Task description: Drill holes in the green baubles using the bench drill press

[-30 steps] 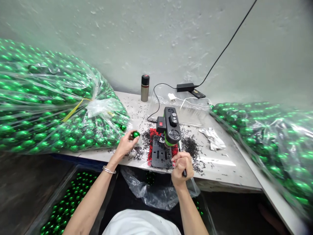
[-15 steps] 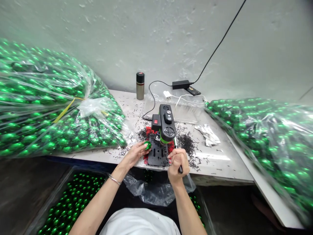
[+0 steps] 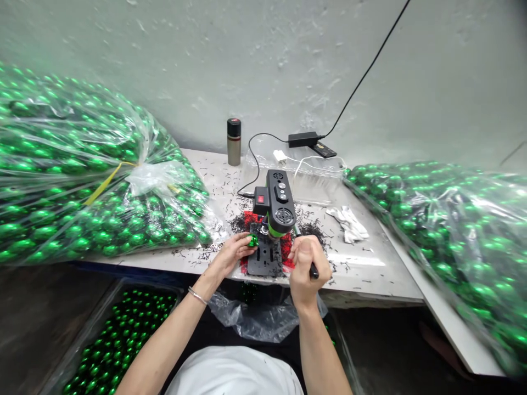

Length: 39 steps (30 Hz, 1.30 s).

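Left hand (image 3: 233,253), fingers pinching a shiny green ball (image 3: 253,240) over a black plate (image 3: 263,263), beside a black machine (image 3: 280,196), right hand (image 3: 308,269), fingers wrapped around its lever (image 3: 314,271), black scraps (image 3: 315,226) on the desk (image 3: 382,277), bulging clear bag (image 3: 99,219) at left.

A slim, shiny silver-coloured bracelet (image 3: 197,296) circles the left wrist (image 3: 205,289). The top (image 3: 234,372) is white and softly creased; the legwear (image 3: 198,331) looks black, though shadow obscures it.

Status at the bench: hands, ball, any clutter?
Left hand pinching shiny green ball at black slotted plate. Right hand gripping black-handled lever. Loose black bits scattered on plate and tabletop.
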### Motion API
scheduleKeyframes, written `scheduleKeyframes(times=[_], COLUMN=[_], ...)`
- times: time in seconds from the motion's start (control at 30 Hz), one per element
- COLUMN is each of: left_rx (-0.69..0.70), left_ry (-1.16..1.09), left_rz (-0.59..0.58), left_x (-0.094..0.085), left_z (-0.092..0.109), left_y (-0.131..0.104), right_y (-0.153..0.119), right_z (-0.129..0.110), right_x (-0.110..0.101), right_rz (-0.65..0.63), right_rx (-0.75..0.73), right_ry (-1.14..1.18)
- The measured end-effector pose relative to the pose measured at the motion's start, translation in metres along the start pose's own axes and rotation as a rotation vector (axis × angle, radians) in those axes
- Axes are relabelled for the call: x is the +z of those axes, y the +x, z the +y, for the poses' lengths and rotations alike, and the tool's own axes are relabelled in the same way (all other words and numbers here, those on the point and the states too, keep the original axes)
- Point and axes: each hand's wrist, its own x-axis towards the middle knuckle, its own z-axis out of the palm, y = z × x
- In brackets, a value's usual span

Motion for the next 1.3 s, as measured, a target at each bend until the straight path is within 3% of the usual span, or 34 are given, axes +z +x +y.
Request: scheduleKeyframes(times=[0.2, 0.4, 0.5, 0.7, 1.03, 1.3], left_rx=[0.315, 0.538, 0.658, 0.770, 0.770, 0.794], left_ry=[0.372, 0.901, 1.028, 1.004, 0.983, 0.988], left_rz=[-0.035, -0.024, -0.043, -0.032, -0.008, -0.017], left_x=[0.009, 0.011, 0.012, 0.014, 0.012, 0.011], left_z=[-0.020, -0.023, -0.025, -0.038, -0.045, -0.048], left_y=[0.005, -0.003, -0.006, -0.001, 0.002, 0.001], right_y=[0.000, -0.003, -0.005, -0.012, -0.057, -0.068], right_z=[-0.001, 0.002, 0.004, 0.007, 0.056, 0.068], right_x=[0.000, -0.002, -0.002, -0.004, 0.004, 0.009], right_rz=[-0.002, -0.017, -0.019, -0.038, -0.003, 0.054], right_rx=[-0.016, -0.050, -0.059, -0.074, -0.236, -0.219], right_ry=[-0.013, -0.034, -0.050, -0.031, -0.061, -0.052])
